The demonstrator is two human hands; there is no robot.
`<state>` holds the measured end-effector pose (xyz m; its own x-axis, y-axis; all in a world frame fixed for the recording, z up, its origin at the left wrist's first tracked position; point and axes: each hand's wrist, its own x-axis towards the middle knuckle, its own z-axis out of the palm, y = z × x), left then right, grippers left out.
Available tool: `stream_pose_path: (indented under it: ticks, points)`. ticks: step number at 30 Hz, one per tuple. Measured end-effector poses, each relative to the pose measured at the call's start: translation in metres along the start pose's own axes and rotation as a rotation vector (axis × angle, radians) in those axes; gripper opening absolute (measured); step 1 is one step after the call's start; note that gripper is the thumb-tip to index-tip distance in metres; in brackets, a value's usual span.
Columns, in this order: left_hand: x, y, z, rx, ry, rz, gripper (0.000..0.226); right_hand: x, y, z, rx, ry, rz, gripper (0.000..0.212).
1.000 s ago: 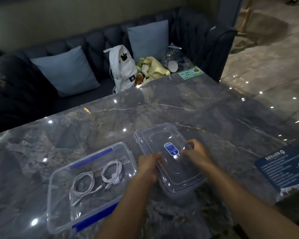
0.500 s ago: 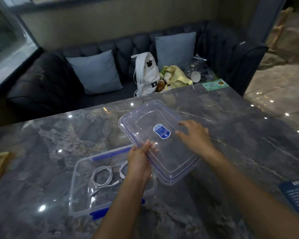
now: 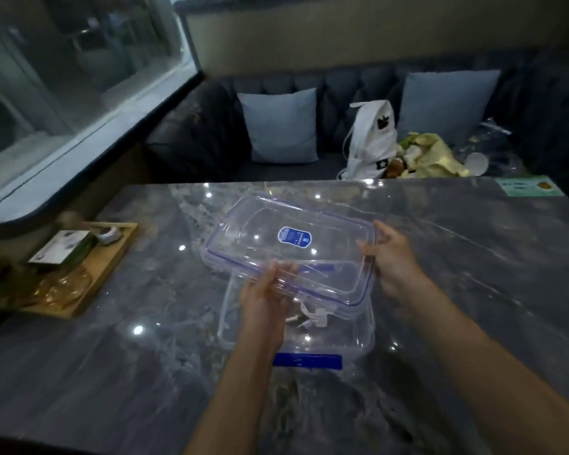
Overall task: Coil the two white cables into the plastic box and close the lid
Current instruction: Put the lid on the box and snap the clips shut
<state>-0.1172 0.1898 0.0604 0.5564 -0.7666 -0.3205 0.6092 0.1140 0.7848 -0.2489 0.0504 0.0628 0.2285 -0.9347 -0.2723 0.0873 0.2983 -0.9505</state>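
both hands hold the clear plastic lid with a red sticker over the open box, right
No: head view shows a blue oval sticker, not red. Left hand and right hand hold the clear plastic lid over the open plastic box.

The lid is clear plastic with a blue-violet line round its rim. At its middle is a blue oval sticker with white print. The box is clear too, with a solid blue clasp on its near side. The cables are white.

The table is mottled grey marble with pale veins and white glints. The sofa is dark charcoal and tufted, and its cushions are pale blue-grey. The bag is white with black marks, one bearing a white star. The cloth is pale yellow, the cup white and the card pale green. The tray is light tan wood. The wall is beige.
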Motion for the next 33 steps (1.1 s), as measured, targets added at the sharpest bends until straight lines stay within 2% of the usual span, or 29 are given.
stream_pose_path:
  ticks: [4, 6, 7, 9, 11, 13, 16, 24, 30, 33]
  points:
    - [0.007, 0.038, -0.04, -0.217, 0.106, 0.018, 0.033, 0.005, 0.004, -0.001, 0.013, -0.018, 0.054, 0.055]
    - [0.009, 0.053, -0.062, -0.148, 0.092, -0.041, 0.037, 0.006, 0.008, -0.006, -0.025, -0.031, 0.088, 0.028]
    - [0.009, 0.054, -0.071, -0.01, 0.098, -0.072, 0.035, 0.006, 0.011, -0.008, -0.056, -0.023, 0.099, 0.02]
    - [0.01, 0.048, -0.079, 0.358, 0.201, -0.051, 0.018, 0.006, 0.019, -0.006, -0.116, 0.015, 0.074, 0.019]
    - [0.008, 0.034, -0.081, 0.561, 0.287, 0.036, 0.016, 0.005, 0.028, -0.002, -0.195, 0.047, 0.017, 0.015]
    - [0.003, 0.023, -0.081, 0.595, 0.28, 0.093, 0.024, 0.002, 0.038, -0.001, -0.263, 0.033, -0.011, 0.018]
    - [0.002, 0.015, -0.088, 0.641, 0.243, 0.141, 0.024, -0.001, 0.049, -0.003, -0.24, -0.027, -0.014, 0.027]
    - [0.007, 0.011, -0.097, 0.699, 0.318, 0.059, 0.027, -0.001, 0.062, -0.002, -0.258, -0.06, 0.054, 0.022]
    - [0.007, 0.011, -0.101, 0.696, 0.271, 0.057, 0.024, 0.003, 0.062, -0.004, -0.206, -0.09, 0.078, 0.028]
    - [0.006, 0.012, -0.103, 0.703, 0.28, -0.043, 0.02, 0.0, 0.066, -0.006, -0.207, -0.147, 0.058, 0.026]
